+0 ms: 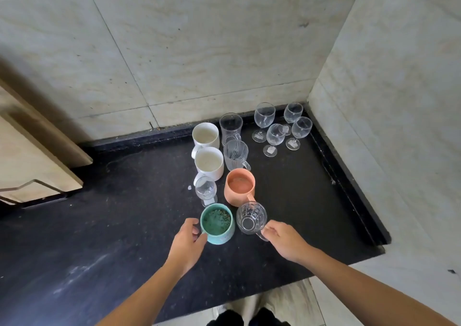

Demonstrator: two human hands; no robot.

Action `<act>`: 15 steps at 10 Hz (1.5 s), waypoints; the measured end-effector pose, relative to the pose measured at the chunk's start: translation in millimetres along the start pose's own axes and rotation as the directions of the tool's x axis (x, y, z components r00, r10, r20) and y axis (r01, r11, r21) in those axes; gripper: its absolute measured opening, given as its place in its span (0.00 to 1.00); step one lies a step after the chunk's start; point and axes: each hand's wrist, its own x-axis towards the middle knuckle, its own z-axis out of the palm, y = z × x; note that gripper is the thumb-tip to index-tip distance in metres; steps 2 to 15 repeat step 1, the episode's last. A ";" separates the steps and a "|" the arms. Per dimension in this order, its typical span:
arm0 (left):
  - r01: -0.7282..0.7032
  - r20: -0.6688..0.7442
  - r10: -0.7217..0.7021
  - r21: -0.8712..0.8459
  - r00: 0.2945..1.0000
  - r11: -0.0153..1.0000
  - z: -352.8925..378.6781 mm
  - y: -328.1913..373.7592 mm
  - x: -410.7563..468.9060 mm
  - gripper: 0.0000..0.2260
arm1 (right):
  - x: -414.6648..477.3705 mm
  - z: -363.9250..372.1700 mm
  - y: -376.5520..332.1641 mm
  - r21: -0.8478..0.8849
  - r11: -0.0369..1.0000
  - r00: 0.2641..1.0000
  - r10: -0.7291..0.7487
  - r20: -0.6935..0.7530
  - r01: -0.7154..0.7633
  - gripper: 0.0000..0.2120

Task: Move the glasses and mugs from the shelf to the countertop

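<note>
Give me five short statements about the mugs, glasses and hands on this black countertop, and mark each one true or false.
1. The left hand is at the handle of the teal mug. True.
2. The right hand grips the orange mug. False: it holds the handle of a clear patterned glass mug; the orange mug stands untouched behind it.
3. Two white mugs stand one behind the other. True.
4. The four wine glasses in the far right corner lie on their sides. False: all four stand upright on their feet.
5. The countertop is white. False: it is black, with pale tiled walls behind.
</note>
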 end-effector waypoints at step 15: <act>-0.129 -0.104 0.152 0.196 0.983 0.972 5.0 12.0 -3.8 0.25 | -3.0 -20.1 -7.9 -0.145 0.988 0.998 -0.050 -0.036 0.044 0.12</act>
